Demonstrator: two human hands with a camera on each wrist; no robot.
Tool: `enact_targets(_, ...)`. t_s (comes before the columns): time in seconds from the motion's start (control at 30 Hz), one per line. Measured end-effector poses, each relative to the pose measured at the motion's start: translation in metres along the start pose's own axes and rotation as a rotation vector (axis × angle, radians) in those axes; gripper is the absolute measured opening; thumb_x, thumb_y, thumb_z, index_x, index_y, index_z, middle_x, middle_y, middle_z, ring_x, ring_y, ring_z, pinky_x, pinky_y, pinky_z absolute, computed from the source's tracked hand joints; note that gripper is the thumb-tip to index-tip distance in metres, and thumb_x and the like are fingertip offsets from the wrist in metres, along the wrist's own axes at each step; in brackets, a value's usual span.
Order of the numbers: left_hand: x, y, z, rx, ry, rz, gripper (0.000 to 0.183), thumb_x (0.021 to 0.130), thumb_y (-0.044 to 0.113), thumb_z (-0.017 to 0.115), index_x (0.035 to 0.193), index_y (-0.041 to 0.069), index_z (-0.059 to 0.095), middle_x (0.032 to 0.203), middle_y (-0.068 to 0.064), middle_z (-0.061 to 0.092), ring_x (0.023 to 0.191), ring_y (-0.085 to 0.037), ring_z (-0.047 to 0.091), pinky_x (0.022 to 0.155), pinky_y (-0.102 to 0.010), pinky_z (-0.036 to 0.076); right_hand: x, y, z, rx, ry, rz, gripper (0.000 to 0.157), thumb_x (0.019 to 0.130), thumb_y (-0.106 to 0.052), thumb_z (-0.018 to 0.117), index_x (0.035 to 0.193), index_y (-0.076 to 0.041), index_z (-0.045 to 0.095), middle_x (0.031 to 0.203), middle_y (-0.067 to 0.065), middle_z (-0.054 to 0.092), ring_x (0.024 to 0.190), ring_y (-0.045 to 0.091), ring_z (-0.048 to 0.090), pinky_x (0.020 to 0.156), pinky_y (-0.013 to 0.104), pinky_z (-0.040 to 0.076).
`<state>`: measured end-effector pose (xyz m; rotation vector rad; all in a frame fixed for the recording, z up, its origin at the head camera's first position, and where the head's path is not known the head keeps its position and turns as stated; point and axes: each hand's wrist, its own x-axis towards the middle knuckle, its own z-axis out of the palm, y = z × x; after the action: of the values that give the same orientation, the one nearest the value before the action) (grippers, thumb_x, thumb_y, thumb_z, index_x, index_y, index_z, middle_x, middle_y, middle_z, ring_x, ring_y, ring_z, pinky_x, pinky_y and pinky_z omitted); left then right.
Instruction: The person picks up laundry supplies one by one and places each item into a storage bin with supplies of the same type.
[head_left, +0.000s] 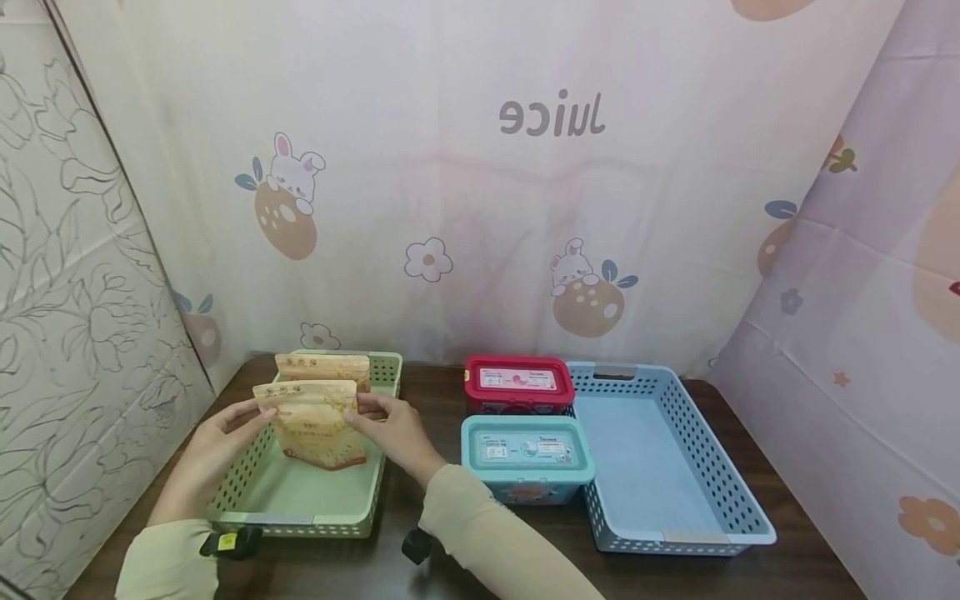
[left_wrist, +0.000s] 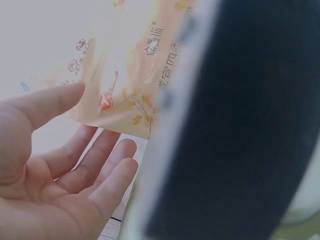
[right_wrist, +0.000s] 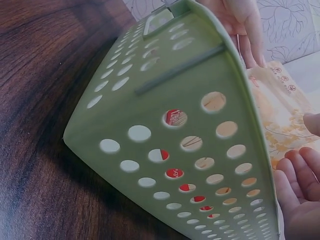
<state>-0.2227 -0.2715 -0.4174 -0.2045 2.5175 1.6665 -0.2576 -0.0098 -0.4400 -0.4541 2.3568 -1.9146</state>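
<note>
A cream-and-yellow pouch (head_left: 318, 429) with gold print stands in the green basket (head_left: 303, 492), its top edge raised toward me. My left hand (head_left: 213, 442) pinches the pouch's upper left corner. In the left wrist view, the thumb of that hand (left_wrist: 65, 155) lies on the printed face, with the fingers behind. At the upper right corner, my right hand (head_left: 401, 433) pinches the same pouch between thumb and fingers. Behind it a second, similar pouch (head_left: 322, 363) shows mostly its top strip. Red-printed packaging shows through holes in the basket wall (right_wrist: 120, 115) in the right wrist view.
Right of the green basket, a red lidded box (head_left: 519, 383) stands behind a turquoise lidded box (head_left: 527, 458). Beside them is a blue perforated basket (head_left: 645, 467). All rest on a dark wooden table (head_left: 420, 400), with a patterned curtain (head_left: 450, 208) behind.
</note>
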Motion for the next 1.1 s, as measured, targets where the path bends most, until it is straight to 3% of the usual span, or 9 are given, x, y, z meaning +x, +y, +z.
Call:
enact_targets(0.3,-0.001,0.001,0.0,0.011,-0.004,-0.011,0.103,0.092,0.063,0.06,0.16,0.002,0.011,0.16,-0.03,0.019,0.144,-0.05,0.02,0.112,-0.067,0.024,-0.002,-0.004,-0.002,0.019,-0.037,0.01,0.044,0.092,-0.035,0.075,0.13,-0.016,0.068,0.108,-0.012,0.069,0.098,0.005,0.064,0.081,0.026,0.055)
enact_targets(0.83,-0.01,0.015,0.002,-0.014,0.024,0.083,0.096,0.097,0.055,0.059,0.158,-0.002,0.011,0.158,-0.032,0.021,0.144,-0.051,0.021,0.112,-0.067,0.023,-0.004,-0.014,-0.01,0.076,-0.053,-0.039,0.048,0.094,-0.029,0.074,0.137,-0.013,0.062,0.116,-0.003,0.068,0.104,0.011,0.065,0.085,0.026,0.056)
enact_targets(1.1,-0.013,0.026,-0.002,-0.028,0.057,0.107,0.089,0.098,0.05,0.059,0.16,0.003,0.015,0.159,-0.031,0.02,0.144,-0.051,0.021,0.111,-0.068,0.023,-0.006,-0.025,-0.018,0.056,-0.049,-0.078,0.052,0.095,-0.033,0.071,0.141,-0.013,0.059,0.123,-0.004,0.066,0.11,0.009,0.063,0.091,0.026,0.054)
